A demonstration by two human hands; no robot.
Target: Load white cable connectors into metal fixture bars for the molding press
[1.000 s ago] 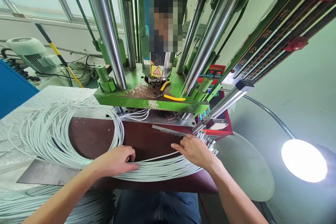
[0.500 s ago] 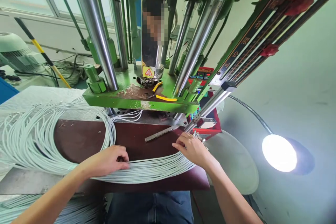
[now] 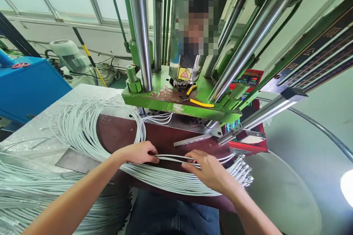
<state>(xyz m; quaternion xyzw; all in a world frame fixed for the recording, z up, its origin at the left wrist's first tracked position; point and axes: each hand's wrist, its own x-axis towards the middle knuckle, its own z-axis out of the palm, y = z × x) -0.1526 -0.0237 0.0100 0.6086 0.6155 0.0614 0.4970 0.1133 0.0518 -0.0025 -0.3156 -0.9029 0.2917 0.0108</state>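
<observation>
A large coil of white cables (image 3: 171, 178) lies across a dark red board (image 3: 162, 136). My left hand (image 3: 140, 153) is closed on a few cables lifted off the near side of the coil. To its right, my right hand (image 3: 202, 165) has the same strands between thumb and fingers. The lifted cables (image 3: 172, 157) run from one hand to the other, a little apart from the bundle. Metal connectors (image 3: 244, 170) sit at the cable ends, right of my right hand. A flat metal bar (image 3: 193, 139) rests on the board behind my hands.
A green press (image 3: 176, 104) stands behind the board, with yellow-handled pliers (image 3: 201, 102) on its plate. More cables (image 3: 55, 198) are piled at the lower left. A blue cabinet (image 3: 30, 88) is at the left, a round stool (image 3: 284, 191) at the right.
The view has shifted, so the scene sits further right. My hands have taken a few cables and raised them from the bundle. The connectors now show beyond my right hand.
</observation>
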